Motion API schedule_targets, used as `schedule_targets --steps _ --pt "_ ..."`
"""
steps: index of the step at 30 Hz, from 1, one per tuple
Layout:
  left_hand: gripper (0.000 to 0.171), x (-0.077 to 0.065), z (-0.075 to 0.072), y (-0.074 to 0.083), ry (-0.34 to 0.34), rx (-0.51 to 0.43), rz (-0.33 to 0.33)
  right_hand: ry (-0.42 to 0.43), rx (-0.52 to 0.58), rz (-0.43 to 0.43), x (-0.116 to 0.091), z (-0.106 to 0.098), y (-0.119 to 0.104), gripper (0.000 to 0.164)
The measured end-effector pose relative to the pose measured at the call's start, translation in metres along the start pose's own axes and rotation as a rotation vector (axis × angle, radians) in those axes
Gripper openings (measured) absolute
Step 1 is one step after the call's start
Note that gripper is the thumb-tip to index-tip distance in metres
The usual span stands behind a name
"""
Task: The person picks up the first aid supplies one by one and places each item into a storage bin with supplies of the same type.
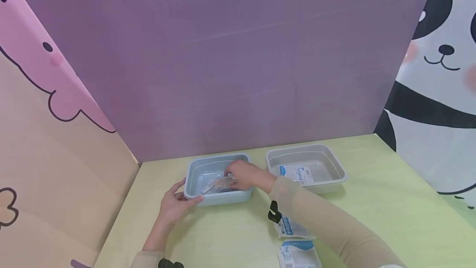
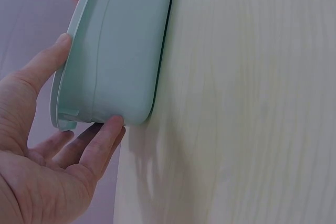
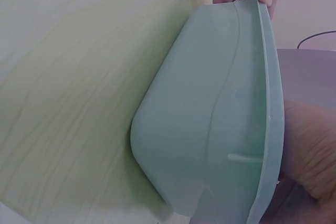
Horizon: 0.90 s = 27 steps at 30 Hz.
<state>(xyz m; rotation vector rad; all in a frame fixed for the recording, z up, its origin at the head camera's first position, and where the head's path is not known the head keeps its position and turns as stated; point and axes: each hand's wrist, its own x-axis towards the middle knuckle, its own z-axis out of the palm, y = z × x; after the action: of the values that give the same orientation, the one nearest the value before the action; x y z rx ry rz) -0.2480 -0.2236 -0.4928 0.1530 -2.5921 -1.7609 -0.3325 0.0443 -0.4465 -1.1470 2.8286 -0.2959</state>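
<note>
Clear packet, handling: likely very light, with slick, crinkly film; the thin sticks inside should be stiff lengthwise but could snap if bent.
Clear packet, best hold: probably across the bundled sticks; the looser film at its left end might slip or pull out of shape.
Blue tray, handling: seems light and fairly rigid, smooth enough to slide when pushed; the lipped rim should give the surest hold.
Clear packet, place: inside the blue tray, toward its near wall.
Clear packet, look: see-through and shiny, with slender tan sticks lying side by side.
Blue tray, look: pale blue from the head, greener from the wrists; rounded corners, plain sides.
Left hand: grips the blue tray's near left corner, thumb on the near rim, fingers against the left end.
Right hand: reaches into the blue tray over the packet's right end; fingertips are partly hidden, so I cannot tell whether they pinch it.
Grey tray: right of the blue tray, with a printed packet inside.
Farther loose packet and nearer loose packet: right of the blue tray, closer to the person.
</note>
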Motion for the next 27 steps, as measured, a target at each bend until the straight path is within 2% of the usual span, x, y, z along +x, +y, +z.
schedule_targets --steps 12,27 --pt "0.098 -0.0014 -0.0005 0.0002 -0.004 -0.018 0.002 -0.025 -0.010 -0.002 0.0014 -0.0041 -0.0028 0.038" --pt "0.097 -0.0016 -0.0005 0.0035 0.006 -0.018 0.007 -0.032 -0.009 0.013 0.0044 0.0007 -0.0012 0.039"
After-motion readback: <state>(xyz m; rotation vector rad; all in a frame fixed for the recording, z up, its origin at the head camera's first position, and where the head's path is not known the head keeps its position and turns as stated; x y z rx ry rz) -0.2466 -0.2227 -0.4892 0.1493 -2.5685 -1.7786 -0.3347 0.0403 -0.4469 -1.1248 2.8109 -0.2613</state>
